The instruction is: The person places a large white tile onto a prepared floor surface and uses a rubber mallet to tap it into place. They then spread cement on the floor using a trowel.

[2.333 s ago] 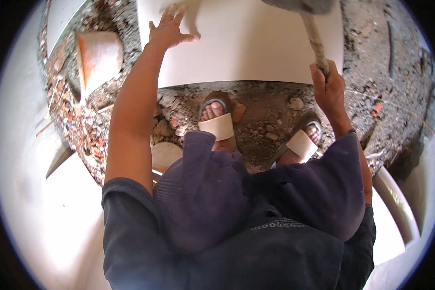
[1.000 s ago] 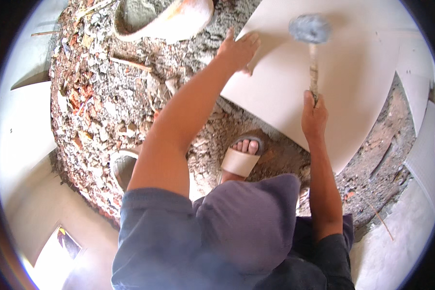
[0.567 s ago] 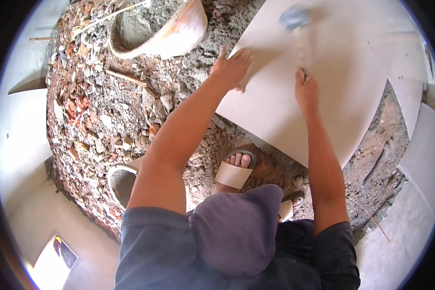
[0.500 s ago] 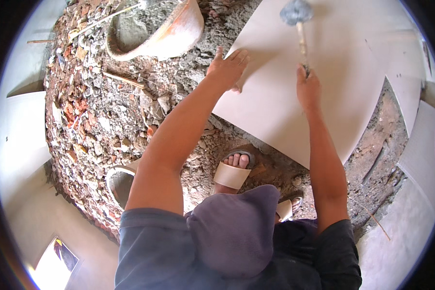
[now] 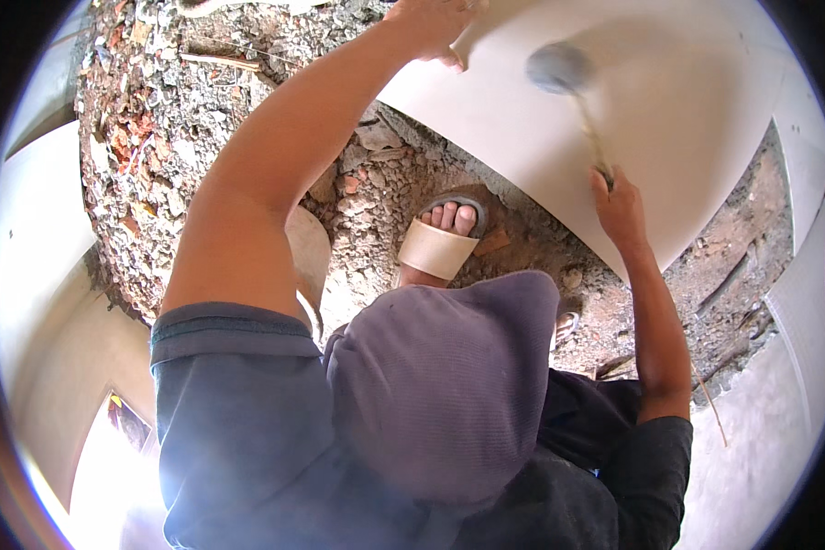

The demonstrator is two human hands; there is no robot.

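Rubber mallet — gripped in right hand — above tile.

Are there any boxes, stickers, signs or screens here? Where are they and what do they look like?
None show. There is only a big pale tile lying on rubble, the left hand at its edge, and the right hand holding a mallet above it.

dark blue shirt, beige sandal

A building site indoors: rubble bed, big pale floor tile, bare plastered wall
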